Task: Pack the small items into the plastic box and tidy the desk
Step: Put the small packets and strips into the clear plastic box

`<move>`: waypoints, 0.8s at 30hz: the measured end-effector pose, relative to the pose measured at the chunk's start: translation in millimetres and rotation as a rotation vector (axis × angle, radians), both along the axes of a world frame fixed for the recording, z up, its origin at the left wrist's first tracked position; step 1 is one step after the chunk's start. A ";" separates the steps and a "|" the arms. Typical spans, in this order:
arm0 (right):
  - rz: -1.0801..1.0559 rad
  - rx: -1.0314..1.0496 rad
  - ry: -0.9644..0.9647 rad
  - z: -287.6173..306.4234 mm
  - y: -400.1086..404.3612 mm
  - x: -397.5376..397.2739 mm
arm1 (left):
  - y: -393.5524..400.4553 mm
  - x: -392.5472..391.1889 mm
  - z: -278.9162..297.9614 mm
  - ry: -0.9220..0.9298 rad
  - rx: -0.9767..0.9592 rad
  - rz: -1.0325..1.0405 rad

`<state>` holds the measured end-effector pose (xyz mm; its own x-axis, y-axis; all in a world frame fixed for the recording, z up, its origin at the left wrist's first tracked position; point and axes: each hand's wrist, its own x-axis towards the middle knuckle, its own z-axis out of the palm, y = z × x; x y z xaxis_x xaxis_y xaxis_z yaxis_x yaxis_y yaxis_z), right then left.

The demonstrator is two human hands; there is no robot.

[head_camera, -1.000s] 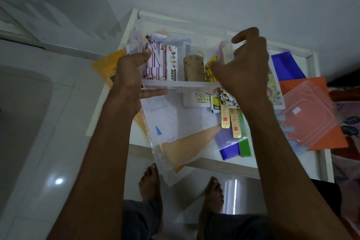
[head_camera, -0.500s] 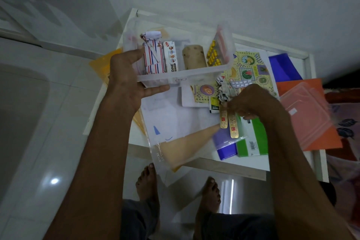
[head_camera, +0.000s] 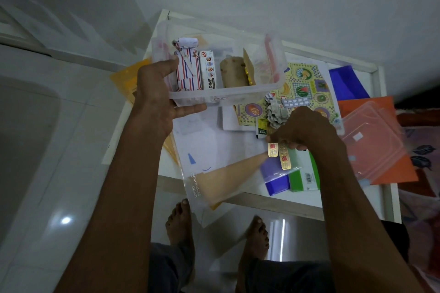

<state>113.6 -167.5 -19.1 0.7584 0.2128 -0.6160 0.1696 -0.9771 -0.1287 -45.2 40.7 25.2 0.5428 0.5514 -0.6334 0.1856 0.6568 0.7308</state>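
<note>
— Two hands in view, both occupied. My left hand [head_camera: 154, 100] grips the near left corner of the plastic box [head_camera: 273, 83], thumb over the rim, fingers underneath, holding it above the desk [head_camera: 352, 200].

— Contents of the box?

— I see a striped carton [head_camera: 188, 71], a white tube box [head_camera: 209, 70] standing beside it, a tan roll [head_camera: 232, 74], and a strip of yellow pills [head_camera: 248, 74] leaning against the roll.

— And your right hand?

— My right hand [head_camera: 307, 126] is down on the desk, fingers curled, pinching the top ends of two gold blister strips [head_camera: 279, 154]. The strips lie on a clear sleeve [head_camera: 214, 150]. Just above the hand sit a crumpled paper wad [head_camera: 276, 112] and a silver blister strip [head_camera: 295, 102], on a patterned sheet [head_camera: 307, 83].

— Anything else on the desk?

— A clear lid [head_camera: 371, 140] rests on an orange folder [head_camera: 404, 169] at the right. A green box [head_camera: 306, 173] and a purple folder [head_camera: 346, 82] are also there. I cannot tell whether the gold strips are lifted off the sleeve.
</note>
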 end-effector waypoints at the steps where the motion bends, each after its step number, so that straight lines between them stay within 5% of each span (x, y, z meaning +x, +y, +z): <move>1: 0.000 0.001 0.006 0.8 0.1 1.4 | -0.3 -0.1 0.4 0.005 0.000 -0.003; 4: 0.000 0.052 0.010 7.4 -4.3 11.6 | 0.3 -1.8 0.8 0.012 0.002 0.000; 10: 0.143 0.444 -0.420 6.6 -7.7 27.5 | -1.2 -1.6 2.9 0.026 0.019 -0.002; 16: 0.329 0.417 -0.355 -24.1 6.7 26.8 | -3.2 -0.6 4.6 0.029 0.028 0.005; 24: 0.318 0.441 -0.272 -24.9 0.1 33.3 | -1.9 -1.9 3.0 0.038 0.040 -0.001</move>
